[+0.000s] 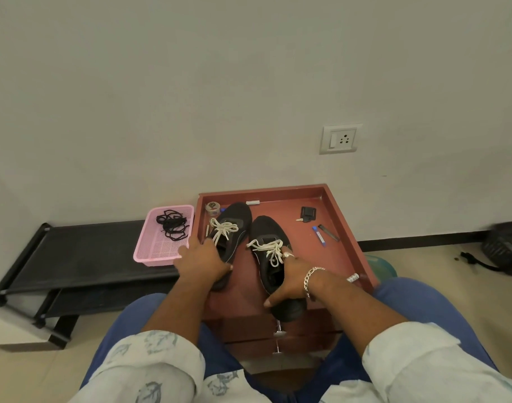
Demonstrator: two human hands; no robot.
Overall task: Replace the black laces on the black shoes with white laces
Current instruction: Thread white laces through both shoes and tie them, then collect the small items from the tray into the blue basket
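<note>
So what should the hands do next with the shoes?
Probably let go and set them straight. Both shoes, left and right, already show tied white laces, the black laces lie in the pink basket, and each hand, left and right, holds one.

Wall socket (341,139), black low rack (83,257), key (307,214) and pen (319,235) on red tabletop (347,216)
</note>
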